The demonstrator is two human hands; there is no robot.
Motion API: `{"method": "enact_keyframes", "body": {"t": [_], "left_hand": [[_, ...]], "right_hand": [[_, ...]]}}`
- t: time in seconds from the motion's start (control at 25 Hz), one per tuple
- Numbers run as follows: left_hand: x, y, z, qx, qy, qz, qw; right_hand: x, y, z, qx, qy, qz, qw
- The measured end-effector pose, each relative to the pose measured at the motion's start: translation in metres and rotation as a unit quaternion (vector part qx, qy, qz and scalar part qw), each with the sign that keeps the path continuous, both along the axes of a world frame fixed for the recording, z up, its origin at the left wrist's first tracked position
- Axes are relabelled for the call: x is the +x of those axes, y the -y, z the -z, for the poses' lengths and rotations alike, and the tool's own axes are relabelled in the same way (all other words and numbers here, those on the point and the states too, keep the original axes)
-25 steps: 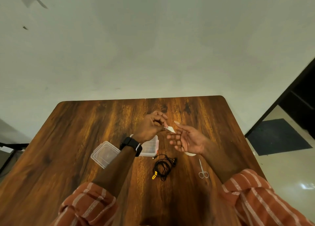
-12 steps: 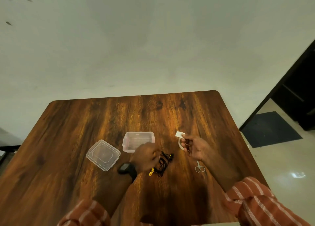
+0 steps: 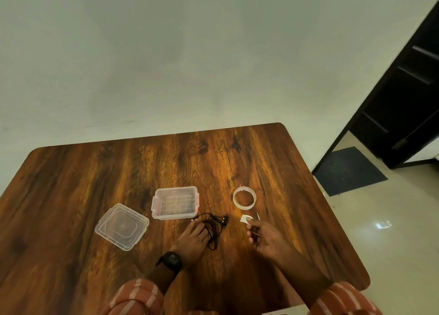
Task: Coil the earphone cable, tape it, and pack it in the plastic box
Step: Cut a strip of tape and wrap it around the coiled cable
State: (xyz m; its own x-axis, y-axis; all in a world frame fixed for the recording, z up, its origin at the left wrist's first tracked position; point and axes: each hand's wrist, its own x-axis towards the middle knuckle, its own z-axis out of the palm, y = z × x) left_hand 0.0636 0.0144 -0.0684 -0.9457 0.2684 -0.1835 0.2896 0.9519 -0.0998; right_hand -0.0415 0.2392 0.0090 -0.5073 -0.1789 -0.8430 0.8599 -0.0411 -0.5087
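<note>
- Wooden desk (image 3: 95,172) carried an open clear box (image 3: 175,203), its lid (image 3: 121,226) lying to the left.
- Black cable (image 3: 213,226) lay loosely coiled near the box, on the desk.
- Left hand (image 3: 193,241) rested flat, fingers spread open on the cable's left edge.
- Right hand (image 3: 266,239) pinched a tape piece (image 3: 245,219) and scissors (image 3: 258,216).
- Tape roll (image 3: 244,197) lay beyond the right hand.

No text, label, brand, number or sign can be read anywhere: the watch (image 3: 172,260) face near the tabletop's (image 3: 71,176) front edge is too small to make out.
</note>
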Motion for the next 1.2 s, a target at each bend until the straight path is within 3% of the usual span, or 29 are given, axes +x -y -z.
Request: {"method": "enact_keyframes", "body": {"t": [0.28, 0.44, 0.56, 0.72, 0.88, 0.96, 1.2], "left_hand": [[-0.012, 0.001, -0.012, -0.047, -0.019, 0.032, 0.998], [-0.024, -0.004, -0.029, 0.097, 0.107, -0.078, 0.986], [-0.035, -0.014, -0.057, 0.274, 0.150, -0.182, 0.932], [-0.058, -0.014, -0.108, 0.519, 0.249, -0.236, 0.782], [-0.078, -0.004, -0.157, 0.599, 0.257, -0.199, 0.732], [-0.083, 0.004, -0.178, 0.600, 0.224, -0.198, 0.742], [-0.080, 0.022, -0.213, 0.493, 0.083, -0.228, 0.836]], "right_hand": [[0.002, -0.004, 0.013, 0.015, -0.035, 0.005, 0.999], [0.003, 0.007, 0.011, -0.017, -0.091, -0.026, 0.995], [0.002, 0.017, 0.004, -0.025, -0.145, -0.057, 0.987], [-0.015, 0.032, -0.019, -0.070, -0.242, -0.047, 0.967], [-0.041, 0.055, -0.055, -0.150, -0.268, -0.037, 0.951], [-0.043, 0.066, -0.067, -0.185, -0.244, -0.027, 0.952], [-0.044, 0.082, -0.078, -0.253, -0.163, 0.004, 0.954]]}}
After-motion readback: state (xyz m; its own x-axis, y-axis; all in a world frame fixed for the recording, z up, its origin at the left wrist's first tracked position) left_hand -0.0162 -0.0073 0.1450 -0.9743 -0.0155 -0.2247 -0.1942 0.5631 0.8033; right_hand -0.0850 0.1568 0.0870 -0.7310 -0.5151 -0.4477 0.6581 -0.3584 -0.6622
